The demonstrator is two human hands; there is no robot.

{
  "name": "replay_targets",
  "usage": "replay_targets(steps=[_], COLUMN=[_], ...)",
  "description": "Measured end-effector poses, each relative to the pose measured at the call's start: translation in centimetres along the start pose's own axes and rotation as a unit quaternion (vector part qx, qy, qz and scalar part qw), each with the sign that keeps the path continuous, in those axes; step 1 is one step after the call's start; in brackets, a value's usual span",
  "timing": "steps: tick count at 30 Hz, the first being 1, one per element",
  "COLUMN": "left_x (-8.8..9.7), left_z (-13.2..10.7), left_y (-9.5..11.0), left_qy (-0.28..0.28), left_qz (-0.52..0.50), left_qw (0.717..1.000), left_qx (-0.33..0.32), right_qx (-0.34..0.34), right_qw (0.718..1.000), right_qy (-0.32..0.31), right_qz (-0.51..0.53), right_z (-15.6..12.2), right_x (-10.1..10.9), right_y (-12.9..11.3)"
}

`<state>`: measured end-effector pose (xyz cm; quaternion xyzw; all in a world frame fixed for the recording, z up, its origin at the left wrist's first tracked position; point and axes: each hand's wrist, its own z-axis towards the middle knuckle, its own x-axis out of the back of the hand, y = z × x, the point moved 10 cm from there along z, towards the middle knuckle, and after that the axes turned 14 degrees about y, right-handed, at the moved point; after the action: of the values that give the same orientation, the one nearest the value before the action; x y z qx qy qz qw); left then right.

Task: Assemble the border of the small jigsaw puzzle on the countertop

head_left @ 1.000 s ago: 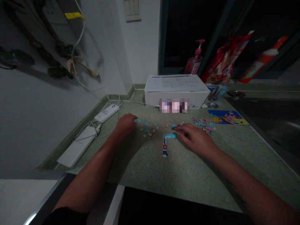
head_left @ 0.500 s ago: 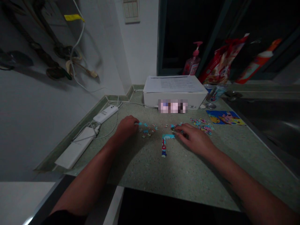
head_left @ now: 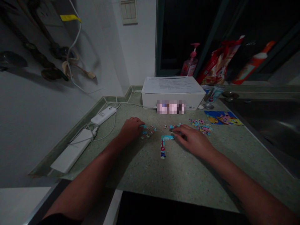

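On the green speckled counter lies an L-shaped run of joined puzzle pieces, blue on top and red and blue below. My right hand rests just right of its top end, fingers curled down onto pieces there. My left hand lies with fingers curled at the left edge of a small scatter of loose pieces. A denser pile of pink and blue pieces sits to the right. What either hand grips is hidden.
A white box with a printed sheet stands at the back. A colourful picture card lies right of the piles. White power bricks and cables line the left edge. Bottles, a red bag and a can stand behind; a dark sink is right.
My left hand has slid right, up to the loose pieces. The right hand stays by the top of the joined pieces. The view has shifted slightly.
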<state>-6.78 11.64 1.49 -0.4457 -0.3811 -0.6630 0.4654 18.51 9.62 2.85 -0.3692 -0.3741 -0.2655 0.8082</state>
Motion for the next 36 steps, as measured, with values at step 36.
replay_targets(steps=[36], left_x=[0.5], left_z=[-0.4], left_y=[2.5], left_qy=[0.031], left_qz=[-0.062], left_qw=[0.997], left_qx=[-0.046], right_qx=[-0.075], right_qw=[0.987], right_qy=[-0.045], right_qz=[-0.138], right_z=[0.2], right_x=[0.7], right_y=[3.8])
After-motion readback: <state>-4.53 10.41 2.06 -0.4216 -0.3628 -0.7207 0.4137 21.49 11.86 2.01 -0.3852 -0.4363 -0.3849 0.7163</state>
